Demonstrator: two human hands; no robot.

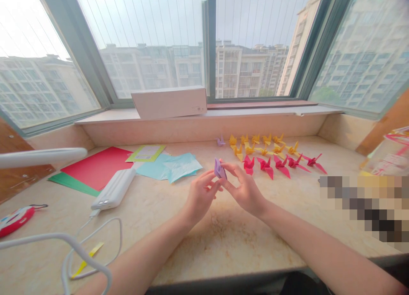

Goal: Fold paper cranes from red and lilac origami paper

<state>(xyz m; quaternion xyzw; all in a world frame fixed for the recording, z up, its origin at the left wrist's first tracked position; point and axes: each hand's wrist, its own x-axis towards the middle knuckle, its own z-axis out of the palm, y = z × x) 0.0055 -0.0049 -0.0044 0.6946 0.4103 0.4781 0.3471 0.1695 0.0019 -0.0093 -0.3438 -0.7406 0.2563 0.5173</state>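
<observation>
Between my two hands, raised over the middle of the marble counter, is a small folded piece of purple origami paper (220, 169). My left hand (202, 192) pinches it from the left and below. The fingertips of my right hand (243, 187) grip its right side and top edge. Beyond it, a finished light purple paper crane (220, 141) stands near the back wall. Several yellow paper cranes (255, 139) sit in rows to its right, with a row of red paper cranes (281, 164) in front of them.
Light blue paper sheets (153, 166), a yellow-green packet (146, 153), red paper (96, 167) and green paper (72, 184) lie at left. Nearby are a white power bank (115, 188) with a cable (119, 231) and a yellow strip (87, 260). A white box (169, 103) rests on the sill.
</observation>
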